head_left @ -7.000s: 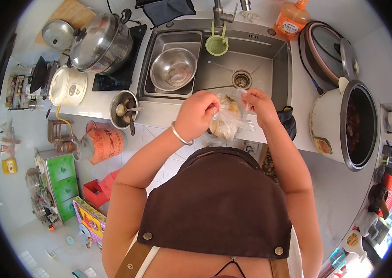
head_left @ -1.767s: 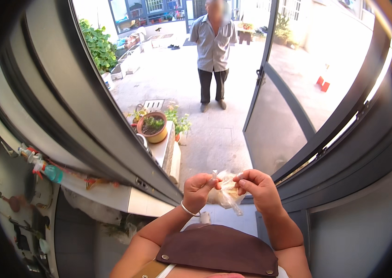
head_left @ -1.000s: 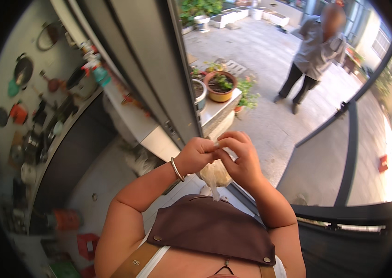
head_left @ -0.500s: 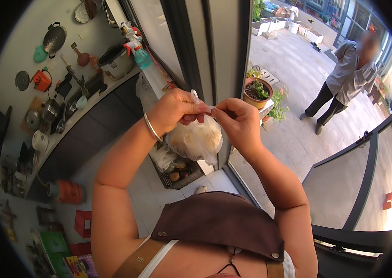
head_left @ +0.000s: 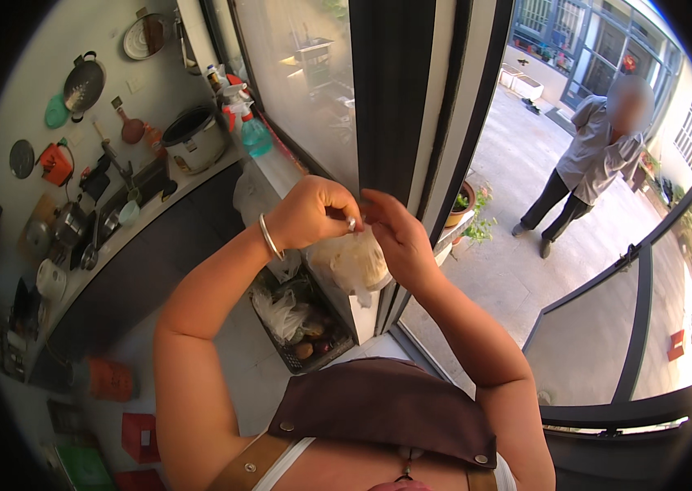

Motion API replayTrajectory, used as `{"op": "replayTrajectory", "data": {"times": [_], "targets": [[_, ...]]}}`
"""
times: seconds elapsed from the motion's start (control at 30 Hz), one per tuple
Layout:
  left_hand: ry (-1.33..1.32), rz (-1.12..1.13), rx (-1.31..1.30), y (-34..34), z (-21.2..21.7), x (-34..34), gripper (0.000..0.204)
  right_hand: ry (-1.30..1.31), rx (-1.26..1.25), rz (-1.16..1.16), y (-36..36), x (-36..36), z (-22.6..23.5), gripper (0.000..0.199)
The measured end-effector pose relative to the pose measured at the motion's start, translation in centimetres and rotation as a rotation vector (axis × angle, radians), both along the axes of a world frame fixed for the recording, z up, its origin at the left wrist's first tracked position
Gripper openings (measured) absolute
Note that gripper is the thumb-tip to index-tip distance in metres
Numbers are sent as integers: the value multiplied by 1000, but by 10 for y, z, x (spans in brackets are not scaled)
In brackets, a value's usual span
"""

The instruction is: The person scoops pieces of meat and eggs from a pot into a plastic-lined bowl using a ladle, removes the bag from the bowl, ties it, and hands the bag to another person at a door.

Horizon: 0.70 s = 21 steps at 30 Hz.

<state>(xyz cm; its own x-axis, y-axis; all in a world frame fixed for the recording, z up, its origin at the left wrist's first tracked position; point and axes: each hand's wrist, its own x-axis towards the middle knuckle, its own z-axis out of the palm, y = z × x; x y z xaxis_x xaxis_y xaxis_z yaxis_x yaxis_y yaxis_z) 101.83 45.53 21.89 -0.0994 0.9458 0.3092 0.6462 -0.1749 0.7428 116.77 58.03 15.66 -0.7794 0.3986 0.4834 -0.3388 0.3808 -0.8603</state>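
Note:
A clear plastic bag point(head_left: 351, 263) with pale, yellowish contents hangs below my hands, in front of the door frame. My left hand point(head_left: 313, 214), with a silver bangle at the wrist, is closed in a pinch on the bag's gathered top. A small whitish tip of plastic pokes out between thumb and finger. Close on its right is my right hand point(head_left: 399, 245), fingers stretched toward the bag's neck and slightly blurred. I see nothing held in it. Part of the bag is hidden behind both hands.
A dark crate point(head_left: 305, 327) with plastic bags and vegetables stands on the floor below. Spray bottles point(head_left: 254, 135) line the sill at left, near the counter with a large pot point(head_left: 196, 139). Beyond the doorway stand a potted plant point(head_left: 462, 203) and another person point(head_left: 591, 164).
My right hand has loosened its pinch on the bag's top and its fingers have straightened. Both hands and the bag sit lower in view, and the view has shifted.

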Motion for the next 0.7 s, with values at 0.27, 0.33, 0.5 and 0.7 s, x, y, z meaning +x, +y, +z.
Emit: {"op": "replayTrajectory", "data": {"times": [0.27,0.33,0.5,0.7], "targets": [[654,31,634,12,-27,8,32,-23,-147,110,14,-13,-15,39],[651,109,660,13,-30,13,28,-31,-49,-15,13,-16,-17,30],[572,264,673,12,-32,20,22,24,556,-385,4,3,-2,15],[398,393,633,2,-40,17,19,146,873,-545,7,6,2,12]]}}
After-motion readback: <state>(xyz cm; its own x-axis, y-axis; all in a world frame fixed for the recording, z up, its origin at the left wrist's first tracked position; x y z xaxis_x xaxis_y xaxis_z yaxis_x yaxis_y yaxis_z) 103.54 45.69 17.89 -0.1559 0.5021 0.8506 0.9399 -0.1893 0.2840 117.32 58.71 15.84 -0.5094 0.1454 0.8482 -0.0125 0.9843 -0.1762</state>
